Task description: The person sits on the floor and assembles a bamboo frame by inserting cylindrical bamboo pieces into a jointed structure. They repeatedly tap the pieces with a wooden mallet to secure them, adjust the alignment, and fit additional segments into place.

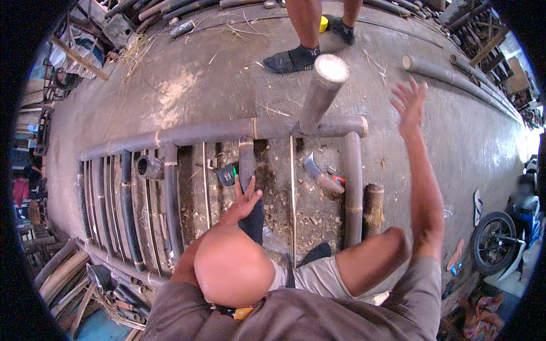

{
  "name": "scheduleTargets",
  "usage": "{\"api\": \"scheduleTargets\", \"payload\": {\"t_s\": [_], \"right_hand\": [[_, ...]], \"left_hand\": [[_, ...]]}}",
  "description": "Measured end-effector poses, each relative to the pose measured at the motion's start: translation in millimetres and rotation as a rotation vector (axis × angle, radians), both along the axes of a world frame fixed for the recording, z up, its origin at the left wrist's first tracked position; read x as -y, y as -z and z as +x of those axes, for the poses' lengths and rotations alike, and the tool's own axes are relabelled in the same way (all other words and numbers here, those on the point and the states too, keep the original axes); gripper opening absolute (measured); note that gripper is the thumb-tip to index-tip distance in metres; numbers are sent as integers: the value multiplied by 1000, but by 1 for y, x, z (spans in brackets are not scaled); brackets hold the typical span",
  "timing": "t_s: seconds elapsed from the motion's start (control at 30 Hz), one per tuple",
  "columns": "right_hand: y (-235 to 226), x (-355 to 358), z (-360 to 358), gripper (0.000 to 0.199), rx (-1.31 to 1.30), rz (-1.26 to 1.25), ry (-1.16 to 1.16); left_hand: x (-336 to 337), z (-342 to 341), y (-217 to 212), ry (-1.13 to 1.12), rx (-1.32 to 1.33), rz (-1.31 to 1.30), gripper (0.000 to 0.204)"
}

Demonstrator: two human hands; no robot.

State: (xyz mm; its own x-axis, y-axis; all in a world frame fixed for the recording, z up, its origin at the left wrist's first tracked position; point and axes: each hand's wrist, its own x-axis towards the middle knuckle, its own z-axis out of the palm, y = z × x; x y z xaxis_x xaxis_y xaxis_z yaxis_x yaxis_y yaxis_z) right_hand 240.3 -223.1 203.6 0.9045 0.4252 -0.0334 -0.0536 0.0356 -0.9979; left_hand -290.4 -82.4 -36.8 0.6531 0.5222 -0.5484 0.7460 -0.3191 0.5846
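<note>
My left hand (247, 200) has its fingers spread at a dark bamboo crosspiece (246, 162); whether it presses on it I cannot tell. Raised on the right, my right hand (409, 107) holds nothing, with its fingers apart. A ladder-like frame of dark bamboo poles (199, 133) lies on the floor before me. From its far rail, near the right end, a thick bamboo post (321, 96) stands up. Inside the frame lie a curved blade (313, 166) with a thick handle, a small red-orange object (339, 179) and a black-and-green tape measure (227, 175).
Another person's legs (307, 25) stand beyond the frame. Short bamboo pieces (373, 207) lie around it, with shavings on the floor. Long bamboo poles (455, 79) lie at the far right. A wheel (493, 243) and a flip-flop (478, 207) are on the right.
</note>
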Motion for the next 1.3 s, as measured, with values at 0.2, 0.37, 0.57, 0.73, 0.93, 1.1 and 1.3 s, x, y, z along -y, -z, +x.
{"api": "scheduleTargets", "payload": {"t_s": [0.2, 0.37, 0.57, 0.73, 0.93, 1.1, 1.3], "right_hand": [[-4, -119, -68, 105, -105, 409, -230], [-40, -62, -54, 100, -174, 495, 258], [-31, -43, -30, 78, 236, 292, 53], [-22, -135, -79, 63, 71, 250, -363], [-6, -160, -91, 61, 86, 373, -440], [-27, -134, -71, 67, 156, 260, -552], [-34, -157, -65, 67, 275, 334, -1043]], "left_hand": [[0, 1, -23, 14, 47, -62, 85], [-10, -7, -24, 72, 35, -87, 88], [-80, 48, -92, 380, -315, -178, 87], [-150, 149, -74, 355, 162, 237, 91], [-177, 249, -49, 731, -15, 234, 108], [-184, 253, -7, 762, -205, 136, 110], [-172, 249, -39, 778, -240, 214, 92]]}}
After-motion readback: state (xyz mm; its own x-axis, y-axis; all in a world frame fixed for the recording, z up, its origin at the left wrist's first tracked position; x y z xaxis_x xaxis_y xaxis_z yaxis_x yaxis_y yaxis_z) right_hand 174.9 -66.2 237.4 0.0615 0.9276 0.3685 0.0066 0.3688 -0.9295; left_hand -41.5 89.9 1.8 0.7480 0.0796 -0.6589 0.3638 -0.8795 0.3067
